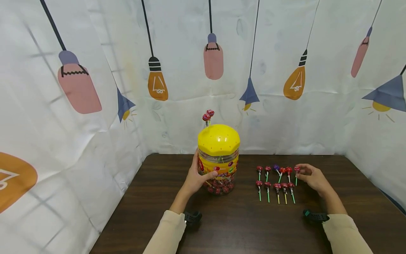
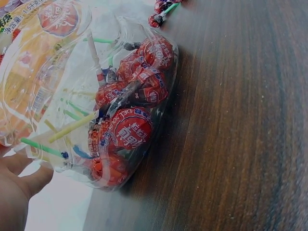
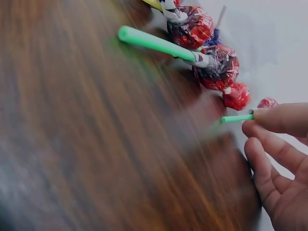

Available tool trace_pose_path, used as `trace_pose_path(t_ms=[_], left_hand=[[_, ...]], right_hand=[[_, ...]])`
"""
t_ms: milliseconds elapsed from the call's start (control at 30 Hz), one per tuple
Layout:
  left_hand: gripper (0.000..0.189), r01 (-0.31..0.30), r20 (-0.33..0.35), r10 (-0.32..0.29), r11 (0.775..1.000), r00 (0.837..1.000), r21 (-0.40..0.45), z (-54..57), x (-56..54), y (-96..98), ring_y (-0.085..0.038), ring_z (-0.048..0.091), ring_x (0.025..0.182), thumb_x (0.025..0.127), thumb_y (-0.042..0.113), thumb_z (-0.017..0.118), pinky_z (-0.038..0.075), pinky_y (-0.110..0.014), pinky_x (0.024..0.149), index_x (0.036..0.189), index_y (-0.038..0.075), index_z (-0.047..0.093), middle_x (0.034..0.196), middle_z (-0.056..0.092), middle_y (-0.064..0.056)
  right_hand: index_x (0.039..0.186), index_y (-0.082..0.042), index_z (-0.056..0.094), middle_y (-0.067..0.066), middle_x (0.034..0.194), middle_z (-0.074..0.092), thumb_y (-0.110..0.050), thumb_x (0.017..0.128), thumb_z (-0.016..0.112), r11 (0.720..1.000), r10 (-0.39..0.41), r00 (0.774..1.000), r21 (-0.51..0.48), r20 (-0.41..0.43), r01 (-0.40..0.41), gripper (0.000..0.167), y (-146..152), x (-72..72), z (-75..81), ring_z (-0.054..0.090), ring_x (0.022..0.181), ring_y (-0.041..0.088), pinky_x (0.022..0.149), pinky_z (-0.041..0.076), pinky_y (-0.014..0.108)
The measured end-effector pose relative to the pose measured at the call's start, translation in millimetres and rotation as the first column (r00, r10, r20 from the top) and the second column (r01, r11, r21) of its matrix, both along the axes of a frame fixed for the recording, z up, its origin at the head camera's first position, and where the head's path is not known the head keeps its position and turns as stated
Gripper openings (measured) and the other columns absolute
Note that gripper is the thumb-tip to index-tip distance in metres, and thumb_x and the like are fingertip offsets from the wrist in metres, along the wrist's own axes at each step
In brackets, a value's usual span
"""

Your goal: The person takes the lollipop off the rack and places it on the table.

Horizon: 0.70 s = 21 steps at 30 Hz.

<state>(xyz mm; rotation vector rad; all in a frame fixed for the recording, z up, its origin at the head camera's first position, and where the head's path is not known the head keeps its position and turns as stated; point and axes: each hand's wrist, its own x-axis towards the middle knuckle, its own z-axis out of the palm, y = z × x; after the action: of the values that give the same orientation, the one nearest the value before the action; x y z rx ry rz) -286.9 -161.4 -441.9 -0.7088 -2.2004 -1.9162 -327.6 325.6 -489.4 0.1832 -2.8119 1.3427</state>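
A clear plastic candy jar [image 1: 219, 185] with a yellow domed lid [image 1: 219, 140] stands upright on the table. My left hand [image 1: 196, 179] grips its left side, the thumb across the front label. Wrapped red lollipops [image 2: 130, 127] with coloured sticks show through the wall near its bottom. Two lollipops [image 1: 207, 117] poke up at the back left of the lid. To the right, my right hand [image 1: 314, 179] pinches a red lollipop [image 1: 296, 169] by its green stick [image 3: 238, 118], at the right end of the upper row.
Two rows of lollipops, mostly red, lie right of the jar; a purple one [image 1: 276, 167] is in the upper row, and the lower row [image 1: 277, 187] lies nearer me. Behind the dark wooden table [image 1: 241, 225] hangs a white curtain [image 1: 190, 134] printed with lamps.
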Motion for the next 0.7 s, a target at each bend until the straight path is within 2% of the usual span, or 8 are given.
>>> trace_pose_path(t_ms=[167,333,433,633,700], left_hand=[[0.107,-0.035,0.0,0.035,0.999,0.999,-0.014,-15.3,-12.9,-1.4,-0.03,0.041,0.147,0.09,0.026,0.081,0.032,-0.063,0.121,0.162,0.045,0.005,0.162,0.035,-0.001],[0.107,-0.045,-0.001,0.045,0.999,0.999,-0.018,-18.4,-15.5,-2.3,-0.028,0.042,0.146,0.09,0.026,0.081,0.033,-0.062,0.121,0.161,0.048,0.005,0.161,0.035,0.002],[0.107,-0.035,0.005,0.035,0.999,0.999,-0.01,-15.2,-12.9,-2.2,-0.03,0.042,0.146,0.089,0.025,0.081,0.032,-0.063,0.121,0.162,0.045,0.005,0.161,0.035,0.001],[0.105,-0.014,0.024,0.015,1.0,1.0,-0.019,4.3,3.6,-0.5,-0.03,0.041,0.146,0.09,0.029,0.08,0.031,-0.062,0.122,0.164,0.038,0.006,0.162,0.035,-0.004],[0.106,-0.014,0.034,0.014,1.0,0.999,-0.023,7.5,6.4,-0.2,-0.03,0.041,0.147,0.09,0.029,0.08,0.03,-0.061,0.123,0.164,0.036,0.005,0.162,0.035,-0.004]], right_hand=[[0.14,0.001,0.053,0.015,0.111,0.066,-0.024,0.101,0.066,0.999,0.008,1.0,0.036,0.015,-0.009,0.047,4,-2.4,0.3,0.058,0.096,0.013,0.083,0.052,0.041],[0.141,0.0,0.053,0.016,0.113,0.066,-0.022,0.102,0.065,0.999,0.018,0.999,0.04,0.029,-0.019,0.046,5,-5.5,0.3,0.059,0.1,0.018,0.086,0.052,0.048],[0.14,-0.001,0.054,0.016,0.113,0.066,-0.022,0.102,0.064,0.998,0.018,0.999,0.052,0.031,-0.02,0.045,4,-6.8,-0.3,0.06,0.102,0.023,0.086,0.052,0.049],[0.138,0.001,0.055,0.02,0.117,0.062,-0.025,0.101,0.066,0.996,0.033,0.998,0.079,0.051,-0.037,0.047,4,-6.4,-0.6,0.059,0.106,0.034,0.083,0.05,0.048],[0.139,0.001,0.055,0.021,0.118,0.062,-0.027,0.101,0.066,0.996,0.031,0.998,0.084,0.063,-0.036,0.048,4,-6.8,-0.4,0.058,0.107,0.035,0.083,0.05,0.047]])
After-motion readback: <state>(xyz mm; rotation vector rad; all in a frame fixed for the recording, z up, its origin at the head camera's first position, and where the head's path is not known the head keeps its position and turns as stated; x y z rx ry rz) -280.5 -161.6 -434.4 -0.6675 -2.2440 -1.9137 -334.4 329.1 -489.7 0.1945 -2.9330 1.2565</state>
